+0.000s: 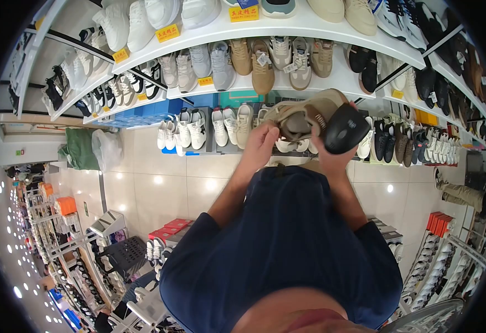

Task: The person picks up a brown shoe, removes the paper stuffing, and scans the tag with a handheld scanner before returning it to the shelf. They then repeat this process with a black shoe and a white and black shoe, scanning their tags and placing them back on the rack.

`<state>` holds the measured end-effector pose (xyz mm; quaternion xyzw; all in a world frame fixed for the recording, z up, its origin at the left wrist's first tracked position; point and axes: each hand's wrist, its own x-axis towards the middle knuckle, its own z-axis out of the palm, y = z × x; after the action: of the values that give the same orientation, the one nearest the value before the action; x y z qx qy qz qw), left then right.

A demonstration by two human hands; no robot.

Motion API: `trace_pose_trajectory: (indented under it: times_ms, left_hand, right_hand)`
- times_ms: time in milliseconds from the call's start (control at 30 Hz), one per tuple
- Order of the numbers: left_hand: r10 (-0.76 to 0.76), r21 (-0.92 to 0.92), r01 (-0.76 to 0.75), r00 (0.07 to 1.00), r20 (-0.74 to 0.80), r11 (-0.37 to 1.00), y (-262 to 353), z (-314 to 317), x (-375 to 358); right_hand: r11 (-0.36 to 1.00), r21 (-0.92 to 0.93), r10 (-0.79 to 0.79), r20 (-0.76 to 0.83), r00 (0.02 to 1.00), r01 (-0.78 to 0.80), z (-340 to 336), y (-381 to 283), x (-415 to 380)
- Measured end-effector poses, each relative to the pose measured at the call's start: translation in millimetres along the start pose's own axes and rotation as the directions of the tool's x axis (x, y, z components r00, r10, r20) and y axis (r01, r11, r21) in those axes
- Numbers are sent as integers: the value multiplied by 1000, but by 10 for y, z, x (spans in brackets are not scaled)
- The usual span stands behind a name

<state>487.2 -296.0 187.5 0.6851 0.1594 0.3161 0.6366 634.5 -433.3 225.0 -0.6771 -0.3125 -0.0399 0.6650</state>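
Both my hands are raised in front of the shoe display. A tan sneaker (pixel 323 101) with a brown patch is held between them, its opening facing me. My left hand (pixel 260 145) is closed at one end of the shoe, fingers pinching its edge. My right hand (pixel 334 161) grips a black, rounded handheld device (pixel 345 132) with small pale lettering, its exact kind unclear. The thumb of that hand lies against the side of the shoe, and the device overlaps the shoe's right end in this view.
White shelves (pixel 287 30) of sneakers curve across the front, with yellow price cards (pixel 168 33) along them. Below stands a row of white shoes (pixel 197 129) on boxes. Green and clear bags (pixel 85 149) sit at left; a black basket (pixel 123 255) is behind. Someone's legs (pixel 462 194) show at right.
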Motion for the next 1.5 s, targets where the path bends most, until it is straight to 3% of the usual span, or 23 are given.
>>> trace_pose_trajectory:
  times_ms: [33,67,100,133,167,200,233,300,333,367,433,567,733,967,1100,1167,1233,1500]
  left_hand:
    - [-1,1,1,1000,-1,1000,-31,-30,-4]
    - [2,118,10,995,-98,993,-76,-58,-10]
    - [17,232,28,981,-192,972,-121,-82,-6]
    - [19,231,26,981,-192,973,-164,-109,-2]
    - [60,298,42,943,-327,954,-209,-141,-1]
    - [110,359,67,886,-451,931,-230,-172,8]
    - [110,357,65,886,-450,932,-245,-211,5]
    - [-129,176,227,886,-445,958,-254,-332,-23]
    - [-217,216,294,923,-318,931,-311,-473,-28]
    - [-217,216,292,924,-314,931,-382,-482,-66]
    - [-235,-171,198,943,-236,965,-337,-425,-113]
    - [-190,-95,169,933,-307,981,-247,-364,-65]
    - [-492,-439,355,833,-252,826,1,-503,20]
    - [-561,-523,404,807,-182,751,-17,-649,10]
    - [-567,-517,409,801,-190,752,41,-641,12]
    - [-553,-505,396,807,-207,767,39,-627,-3]
    - [-513,-426,386,825,-237,818,39,-621,-26]
    - [-564,-438,429,788,-245,790,71,-647,-37]
  right_hand:
    - [983,31,183,-35,982,-182,24,35,-13]
    - [925,48,379,-52,924,-377,-30,48,21]
    - [926,48,377,-50,925,-375,-34,80,58]
    - [936,23,353,-85,932,-352,-68,151,127]
    - [944,-5,327,-121,937,-330,-114,231,188]
    - [912,48,411,-105,906,-408,-126,279,223]
    - [912,48,409,-108,906,-407,-138,302,243]
    - [738,299,654,-93,751,-605,-167,279,300]
    - [696,369,687,-93,720,-616,-160,326,314]
    - [696,370,687,-97,720,-615,-150,363,321]
    - [631,451,731,-72,679,-631,-143,417,322]
    - [588,389,758,40,651,-709,-158,446,301]
    - [717,177,662,132,738,-674,-229,405,279]
    - [834,-15,538,244,807,-552,-237,400,266]
    - [842,16,523,222,823,-539,-211,418,248]
    - [792,142,570,176,803,-594,-192,430,231]
    - [784,142,586,153,796,-605,-165,354,234]
    - [792,124,583,134,801,-598,-133,335,183]
